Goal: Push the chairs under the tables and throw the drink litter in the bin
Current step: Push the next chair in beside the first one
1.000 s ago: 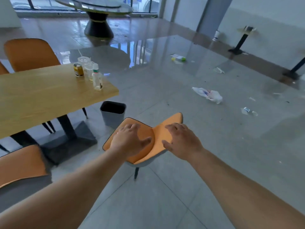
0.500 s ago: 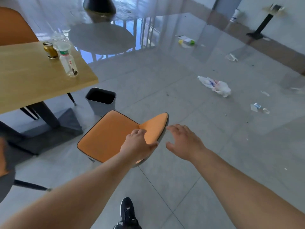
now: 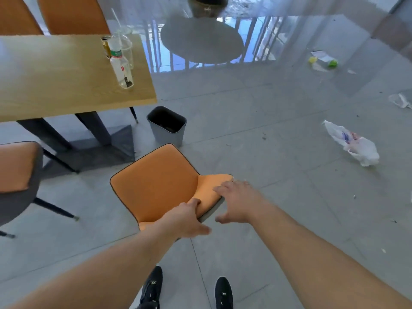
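An orange chair (image 3: 156, 184) stands on the grey floor, its seat pointing toward the wooden table (image 3: 66, 74). My left hand (image 3: 187, 219) grips the top of its backrest. Fingers spread, my right hand (image 3: 238, 197) rests on the backrest's right end with the thumb apart. On the table's near corner stand a clear plastic bottle (image 3: 121, 68), a can (image 3: 106, 46) and plastic cups (image 3: 127, 47). A grey bin (image 3: 167, 128) sits on the floor between the table and the chair.
Another orange chair (image 3: 17, 170) stands at the left, and two more (image 3: 73, 16) behind the table. A white plastic bag (image 3: 354, 146), crumpled clear plastic (image 3: 400, 100) and green-yellow litter (image 3: 323, 61) lie on the floor to the right. The table's dark base (image 3: 100, 148) lies left of the bin.
The chair has swung so that its seat faces the table. My right hand left the backrest, then came back onto its right end. My left hand stayed on the backrest.
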The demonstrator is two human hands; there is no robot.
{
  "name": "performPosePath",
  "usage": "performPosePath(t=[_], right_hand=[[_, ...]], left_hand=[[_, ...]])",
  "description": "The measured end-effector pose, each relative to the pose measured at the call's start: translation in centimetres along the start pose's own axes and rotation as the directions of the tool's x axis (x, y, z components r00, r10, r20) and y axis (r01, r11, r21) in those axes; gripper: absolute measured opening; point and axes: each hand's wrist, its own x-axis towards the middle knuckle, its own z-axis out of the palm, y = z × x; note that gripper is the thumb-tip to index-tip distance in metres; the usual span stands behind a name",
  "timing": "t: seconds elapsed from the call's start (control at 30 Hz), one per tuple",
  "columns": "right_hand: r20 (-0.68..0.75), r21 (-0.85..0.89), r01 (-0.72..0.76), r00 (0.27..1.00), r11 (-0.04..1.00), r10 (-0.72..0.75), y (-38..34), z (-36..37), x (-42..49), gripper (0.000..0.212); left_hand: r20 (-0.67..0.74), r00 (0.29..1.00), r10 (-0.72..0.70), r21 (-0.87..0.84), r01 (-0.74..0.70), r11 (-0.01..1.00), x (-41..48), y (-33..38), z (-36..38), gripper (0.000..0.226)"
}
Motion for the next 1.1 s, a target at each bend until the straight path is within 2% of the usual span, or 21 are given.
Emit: performPosePath(t=[0.1,0.23,0.3,0.43,0.57,0.7,0.87,1.1], right_hand=[[0.017,-0.174,0.123,0.992,0.977,-0.122,1.1,0.6,2.8,0.080],[0.007,-0.238,0.183,0.982,0.954,-0.187,-0.5,2.0,4.5,0.048],[0.031,-0.265,0.239,0.970,0.934,-0.240,-2.1,2.2,5.1,0.041],[0.055,-0.214,0.353,0.935,0.911,-0.350,-6.7,1.5,6.7,0.041],[-0.027,-0.162,0.412,0.907,0.897,-0.421,-13.5,0.6,9.3,0.038],[-0.050,-0.131,0.405,0.909,0.905,-0.414,-21.3,-0.9,12.8,0.041],[-0.111,-0.118,0.385,0.911,0.916,-0.397,-30.8,-3.4,16.9,0.043],[-0.167,-0.064,0.350,0.919,0.934,-0.356,-38.2,-7.2,24.1,0.032]], left_hand=[[-0.081,0.991,-0.106,-0.114,0.096,0.989,0.1,-0.4,1.5,0.084],[-0.142,0.980,-0.137,-0.169,0.112,0.979,-0.9,-0.3,3.0,0.074],[-0.165,0.977,-0.137,-0.160,0.110,0.981,-1.8,-1.1,3.2,0.069],[-0.223,0.962,-0.159,-0.147,0.128,0.981,-3.9,-5.9,1.7,0.052],[-0.223,0.957,-0.183,-0.121,0.160,0.980,-5.0,-13.0,-1.6,0.043],[-0.273,0.939,-0.207,-0.093,0.188,0.978,-5.8,-21.6,-4.6,0.048],[-0.361,0.917,-0.170,-0.031,0.170,0.985,-6.5,-31.9,-8.5,0.049],[-0.392,0.902,-0.182,0.048,0.217,0.975,-4.9,-40.7,-15.9,0.050]])
